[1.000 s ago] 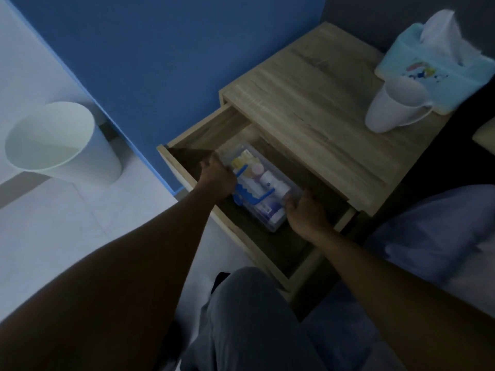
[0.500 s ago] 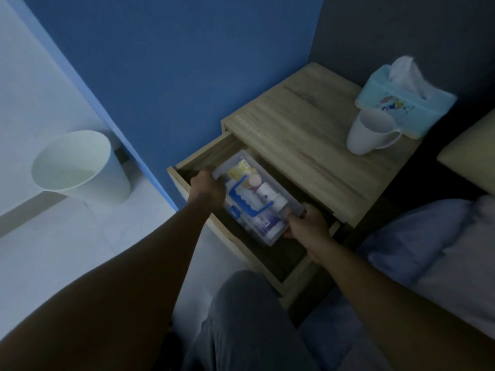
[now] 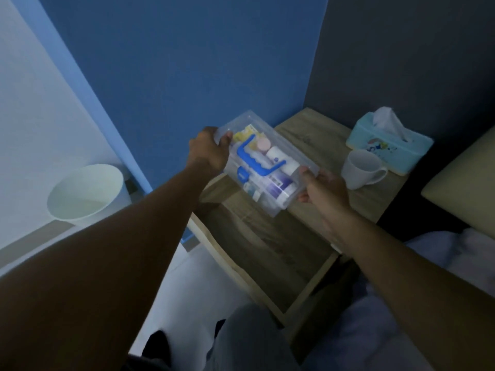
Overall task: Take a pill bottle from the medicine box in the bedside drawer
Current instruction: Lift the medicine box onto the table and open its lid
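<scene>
Clear medicine box (image 3: pixel 270 167) between both hands, long axis seemingly upper-left to lower-right.

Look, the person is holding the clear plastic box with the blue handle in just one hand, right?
Not quite: the head view shows both hands holding the clear plastic box with the blue handle, the left hand at its far end and the right hand at its near end.

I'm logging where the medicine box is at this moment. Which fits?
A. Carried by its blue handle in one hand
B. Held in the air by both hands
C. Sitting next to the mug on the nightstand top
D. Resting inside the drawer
B: the left hand and right hand grip opposite ends of the medicine box, which is lifted above the open drawer.
</scene>
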